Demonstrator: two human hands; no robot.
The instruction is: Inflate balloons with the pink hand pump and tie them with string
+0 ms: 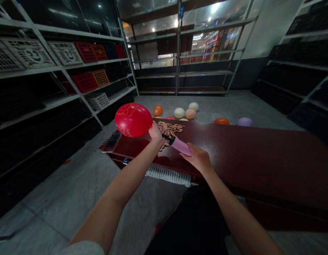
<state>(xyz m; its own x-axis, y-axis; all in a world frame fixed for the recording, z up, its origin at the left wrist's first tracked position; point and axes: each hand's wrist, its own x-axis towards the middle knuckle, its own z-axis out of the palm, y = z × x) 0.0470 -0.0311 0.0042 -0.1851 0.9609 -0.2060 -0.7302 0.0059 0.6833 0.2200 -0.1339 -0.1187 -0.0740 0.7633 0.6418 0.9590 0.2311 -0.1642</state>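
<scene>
Fingers (154,132) of the left hand (156,136) are closed around the neck of the red balloon (133,119), pinching it where it meets the black nozzle of the pink pump (181,146). The right hand (198,158) is wrapped around the near end of the pump, fingers curled over it.

The red balloon is already round and full, held up just left of the hands and above the far left end of the table (259,156). It sits on the nozzle with its neck untied, so by the look of it the filling is nearly done and the tying is not. A heap of limp balloons (171,128) lies on the table just beyond the hands, unfilled. Several filled balloons (179,112) rest on the floor past the table's far edge.

Both hands work over the table's near left corner, close to its edge. The tabletop to the right is bare, and there is wide floor on the left before the shelves (73,67).
</scene>
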